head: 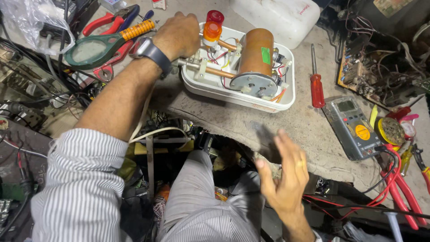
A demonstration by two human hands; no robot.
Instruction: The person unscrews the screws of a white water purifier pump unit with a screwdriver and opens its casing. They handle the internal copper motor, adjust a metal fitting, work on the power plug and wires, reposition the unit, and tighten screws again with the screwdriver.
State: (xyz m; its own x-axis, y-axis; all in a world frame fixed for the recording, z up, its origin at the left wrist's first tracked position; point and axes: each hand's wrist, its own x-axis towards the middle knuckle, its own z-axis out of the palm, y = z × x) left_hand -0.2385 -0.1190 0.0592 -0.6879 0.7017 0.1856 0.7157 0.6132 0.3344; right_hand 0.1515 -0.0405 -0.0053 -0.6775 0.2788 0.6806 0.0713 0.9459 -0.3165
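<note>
A white plastic housing (286, 96) lies open on the worn bench, with a copper-coloured cylinder (255, 51), a metal end plate, copper pipes and thin wires inside it. A red and an orange indicator lamp (212, 27) stand at its far left corner. My left hand (177, 36), with a dark watch on the wrist, rests closed on the left edge of the housing by the pipe fittings. My right hand (284, 175) hovers blurred near the bench's front edge, fingers apart and holding nothing.
A red-handled screwdriver (316, 83) and a grey multimeter (351, 127) with red leads lie right of the housing. A green magnifying glass (96, 47) and red pliers lie at the left. A circuit board, solder tin and a white container sit at the back and right.
</note>
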